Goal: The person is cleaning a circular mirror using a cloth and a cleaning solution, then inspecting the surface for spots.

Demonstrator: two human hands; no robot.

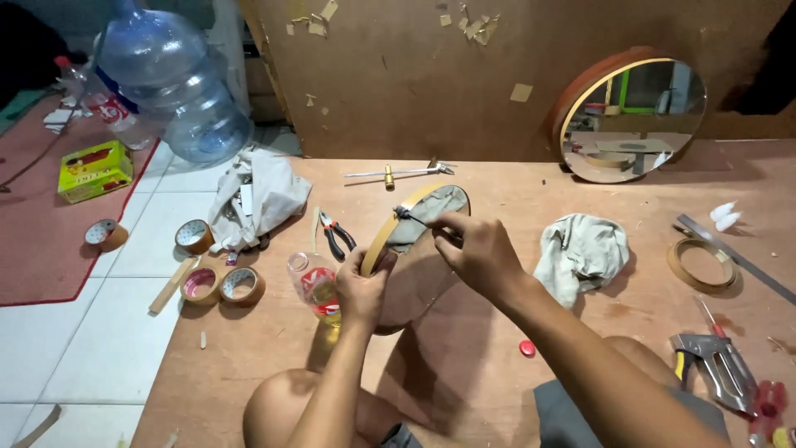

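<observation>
I hold a round mirror with a thin wooden rim (pixel 383 236) upright on edge over a plywood board (pixel 497 348). My left hand (pixel 363 290) grips the rim's lower near side. My right hand (pixel 477 249) pinches a small dark thin tool (pixel 412 216) against the top of the rim. The mirror's face (pixel 431 207) shows grey near the top. My bare knees (pixel 282 406) sit below the hands.
A second round mirror (pixel 634 116) leans on the back board. Pliers (pixel 336 235), a small plastic bottle (pixel 319 290), tape rolls (pixel 220 286), a crumpled rag (pixel 580 249), a staple gun (pixel 721 365), a metal ruler (pixel 734 257), a wooden ring (pixel 696 264) and a large water jug (pixel 178 75) lie around.
</observation>
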